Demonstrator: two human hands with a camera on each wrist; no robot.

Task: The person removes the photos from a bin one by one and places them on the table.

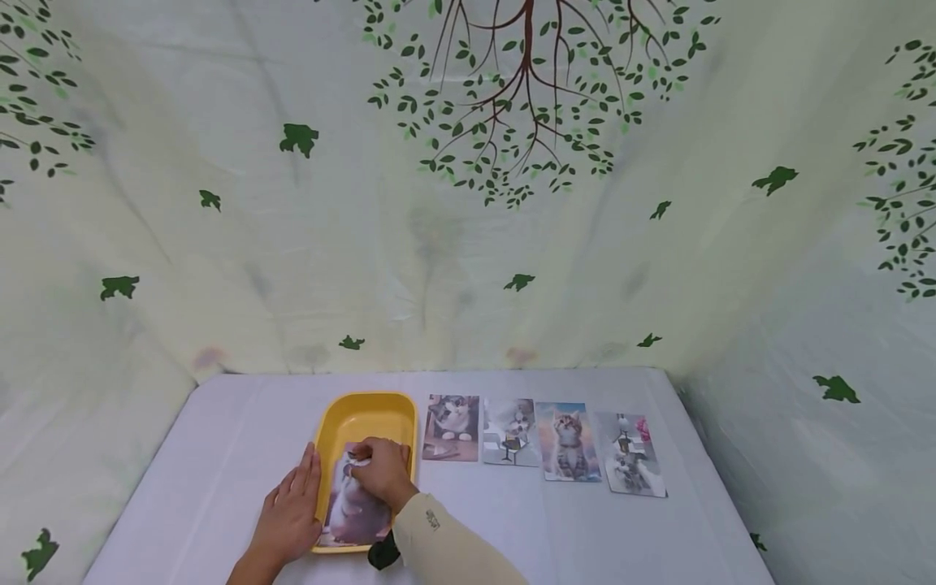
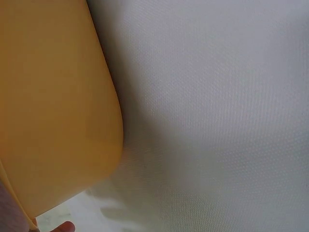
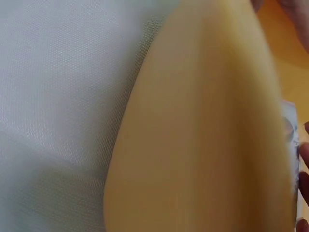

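Note:
A yellow tray (image 1: pixel 376 400) stands on the table, and a cat picture card (image 1: pixel 356 512) lies in its near half. My right hand (image 1: pixel 383 471) reaches over the tray's right rim and pinches the card near its top with curled fingers. My left hand (image 1: pixel 288 508) lies along the outside of the left wall with fingers straight, touching the rim. In the left wrist view the tray's outer wall (image 2: pixel 58 106) fills the left side. The right wrist view shows the tray's other wall (image 3: pixel 193 125), with a card edge (image 3: pixel 291 140) and fingertips (image 3: pixel 304 183) beyond it.
Right of the tray a row of several picture cards lies flat, among them a kitten card (image 1: pixel 569 443) and a rightmost card with a pink flower (image 1: pixel 634 455). A dark object (image 1: pixel 383 552) shows beside the right sleeve (image 1: pixel 453 540). A leaf-printed curtain (image 1: pixel 453 244) stands behind the white tablecloth (image 1: pixel 526 528).

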